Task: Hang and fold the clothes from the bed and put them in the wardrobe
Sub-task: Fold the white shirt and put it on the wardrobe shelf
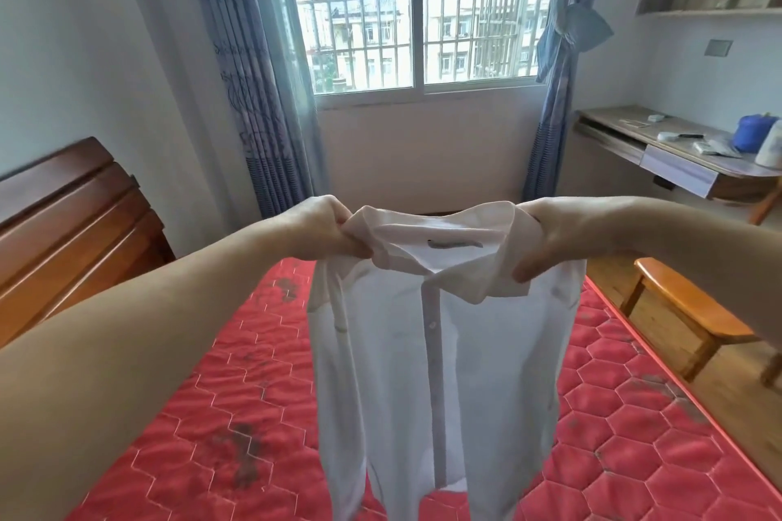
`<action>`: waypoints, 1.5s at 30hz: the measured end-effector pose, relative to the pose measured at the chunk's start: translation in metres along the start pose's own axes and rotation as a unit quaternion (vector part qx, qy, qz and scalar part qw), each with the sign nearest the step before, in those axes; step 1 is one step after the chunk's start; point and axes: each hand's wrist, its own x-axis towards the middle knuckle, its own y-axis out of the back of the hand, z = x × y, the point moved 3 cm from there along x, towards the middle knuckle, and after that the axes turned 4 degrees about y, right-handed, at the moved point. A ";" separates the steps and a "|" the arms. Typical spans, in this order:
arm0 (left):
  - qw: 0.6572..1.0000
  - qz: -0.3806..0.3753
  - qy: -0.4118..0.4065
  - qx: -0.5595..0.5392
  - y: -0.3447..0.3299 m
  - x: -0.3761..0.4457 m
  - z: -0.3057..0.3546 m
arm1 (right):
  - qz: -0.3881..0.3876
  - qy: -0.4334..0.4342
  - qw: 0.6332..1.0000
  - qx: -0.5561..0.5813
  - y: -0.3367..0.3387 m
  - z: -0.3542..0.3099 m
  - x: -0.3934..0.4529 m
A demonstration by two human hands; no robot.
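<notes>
A white button-up shirt [440,372] hangs in front of me above the red quilted mattress [203,436]. Its collar faces me and the button placket runs down the middle. My left hand [321,231] grips the shirt's left shoulder in a bunch of cloth. My right hand [554,237] pinches the right shoulder beside the collar, thumb on the front. The shirt's lower end runs out of the bottom of the view. No wardrobe or hanger is in view.
A wooden headboard [72,224] stands at the left. A wooden bench [694,309] sits right of the bed. A desk [677,156] with small items and a blue bag [753,131] stands against the right wall. Window and curtains lie straight ahead.
</notes>
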 end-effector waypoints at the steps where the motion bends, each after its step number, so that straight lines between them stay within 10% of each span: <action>1: 1.000 0.005 -0.006 -0.018 0.000 0.001 0.000 | 0.019 -0.002 1.000 0.007 0.002 0.003 -0.001; 10: 0.976 -0.039 -0.057 -0.205 -0.001 -0.010 0.008 | 0.137 -0.010 0.986 0.094 0.013 0.006 -0.004; 28: 0.984 0.055 -0.032 -0.167 0.010 -0.019 0.000 | 0.125 -0.020 0.992 0.022 0.005 -0.014 0.008; 40: 0.984 0.177 0.003 -0.027 0.012 -0.014 0.022 | 0.204 -0.080 0.959 0.180 -0.007 -0.039 0.017; 45: 0.974 0.134 0.012 -0.184 -0.003 -0.010 0.044 | 0.197 -0.078 0.913 0.349 -0.022 -0.057 0.026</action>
